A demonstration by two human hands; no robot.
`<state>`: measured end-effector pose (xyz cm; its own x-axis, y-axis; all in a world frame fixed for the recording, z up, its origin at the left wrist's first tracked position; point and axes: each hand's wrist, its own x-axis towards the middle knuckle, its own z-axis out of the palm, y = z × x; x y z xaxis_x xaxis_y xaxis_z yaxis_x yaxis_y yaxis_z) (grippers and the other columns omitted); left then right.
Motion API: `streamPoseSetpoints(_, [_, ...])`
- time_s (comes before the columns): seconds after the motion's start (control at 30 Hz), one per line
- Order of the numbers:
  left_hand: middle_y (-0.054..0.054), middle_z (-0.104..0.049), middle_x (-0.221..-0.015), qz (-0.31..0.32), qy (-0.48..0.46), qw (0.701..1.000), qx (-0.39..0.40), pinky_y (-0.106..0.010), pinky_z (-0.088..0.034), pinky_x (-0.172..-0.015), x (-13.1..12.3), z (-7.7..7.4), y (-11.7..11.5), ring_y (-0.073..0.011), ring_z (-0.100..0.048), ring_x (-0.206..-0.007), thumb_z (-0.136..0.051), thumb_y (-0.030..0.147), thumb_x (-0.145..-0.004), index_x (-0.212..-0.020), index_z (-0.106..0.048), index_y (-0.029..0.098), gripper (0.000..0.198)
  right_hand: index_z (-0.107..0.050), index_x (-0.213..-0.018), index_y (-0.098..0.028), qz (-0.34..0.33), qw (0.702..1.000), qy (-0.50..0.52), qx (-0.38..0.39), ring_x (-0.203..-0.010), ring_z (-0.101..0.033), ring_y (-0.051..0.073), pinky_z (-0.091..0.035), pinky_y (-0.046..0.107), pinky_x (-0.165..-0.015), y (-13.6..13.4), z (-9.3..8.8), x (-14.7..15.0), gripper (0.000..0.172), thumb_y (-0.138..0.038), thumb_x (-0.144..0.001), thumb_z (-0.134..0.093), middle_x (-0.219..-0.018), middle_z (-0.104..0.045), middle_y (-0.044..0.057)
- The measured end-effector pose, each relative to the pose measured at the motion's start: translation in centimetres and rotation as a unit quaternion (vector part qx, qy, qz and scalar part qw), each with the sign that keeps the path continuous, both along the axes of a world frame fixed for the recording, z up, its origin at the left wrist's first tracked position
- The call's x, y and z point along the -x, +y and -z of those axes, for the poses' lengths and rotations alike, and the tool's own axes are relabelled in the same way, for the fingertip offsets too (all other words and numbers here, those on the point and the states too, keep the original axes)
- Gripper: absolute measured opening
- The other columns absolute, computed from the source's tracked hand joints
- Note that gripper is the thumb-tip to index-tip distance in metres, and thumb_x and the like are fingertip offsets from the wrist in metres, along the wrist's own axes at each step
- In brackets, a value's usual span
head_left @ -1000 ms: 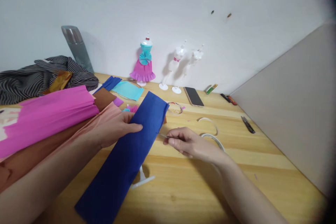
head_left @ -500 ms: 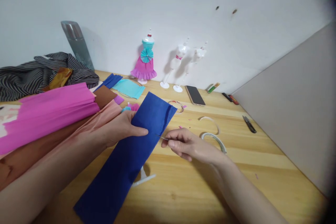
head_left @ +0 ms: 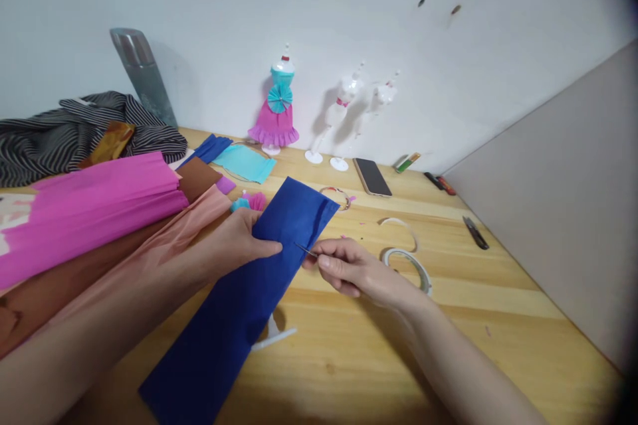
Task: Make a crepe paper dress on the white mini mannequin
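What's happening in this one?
A person holds a dark blue strip in the left hand, above a wooden table. The right hand grips a thin dark tool, its tip at the strip's face; whether it touches is unclear. A white stand shows below the strip. Near the wall stands a small mannequin in a pink skirt.

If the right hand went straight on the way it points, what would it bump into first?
Most likely the blue sheet: the thin tool in the right hand overlaps it in view, though whether they touch is unclear.
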<state>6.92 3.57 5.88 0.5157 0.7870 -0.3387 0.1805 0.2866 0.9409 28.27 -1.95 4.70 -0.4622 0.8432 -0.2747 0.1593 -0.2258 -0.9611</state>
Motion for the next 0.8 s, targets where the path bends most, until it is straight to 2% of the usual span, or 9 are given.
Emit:
streamPoseSetpoints(0.13, [-0.002,-0.072,-0.065,0.011,0.02,1.0,-0.015,-0.024,-0.05,-0.052,0.21,0.25,0.3,-0.0198,-0.067,-0.059,-0.072,0.019,-0.058,-0.071,-0.073,0.014,0.014,-0.062,-0.09,-0.009,0.01,1.0,0.006,0.012,-0.039,-0.024,0.004,-0.013,0.021,-0.038,-0.02,0.07,0.03,0.046,-0.054,-0.081,-0.06,-0.047,-0.037,-0.009])
streamPoseSetpoints(0.33, [-0.001,-0.07,-0.061,0.03,0.017,0.999,-0.038,-0.023,-0.049,-0.049,0.23,0.21,0.21,-0.0169,-0.064,-0.053,-0.068,0.017,-0.061,-0.068,-0.071,0.014,0.008,-0.063,-0.089,-0.009,0.012,1.0,-0.002,0.029,-0.039,-0.025,0.004,-0.014,0.021,-0.038,0.05,0.0,0.21,0.048,-0.056,-0.078,-0.063,-0.047,-0.037,-0.009])
streamPoseSetpoints(0.53, [-0.002,-0.072,-0.065,0.04,0.021,0.999,-0.019,-0.024,-0.05,-0.051,0.31,-0.13,0.23,-0.0181,-0.065,-0.056,-0.068,0.018,-0.06,-0.071,-0.072,0.015,0.012,-0.063,-0.089,-0.009,0.009,1.0,-0.02,0.021,-0.038,-0.026,0.004,-0.014,0.021,-0.038,0.17,-0.01,-0.13,0.048,-0.056,-0.078,-0.062,-0.046,-0.038,-0.009])
streamPoseSetpoints(0.8, [0.0,-0.07,-0.063,0.055,0.024,0.998,0.003,-0.021,-0.047,-0.05,0.26,-0.17,0.29,-0.0143,-0.062,-0.053,-0.067,0.015,-0.059,-0.068,-0.071,0.014,0.01,-0.062,-0.085,-0.009,0.008,0.999,-0.028,0.025,-0.036,-0.026,0.003,-0.014,0.021,-0.037,0.16,0.0,-0.01,0.051,-0.059,-0.076,-0.063,-0.046,-0.039,-0.009])
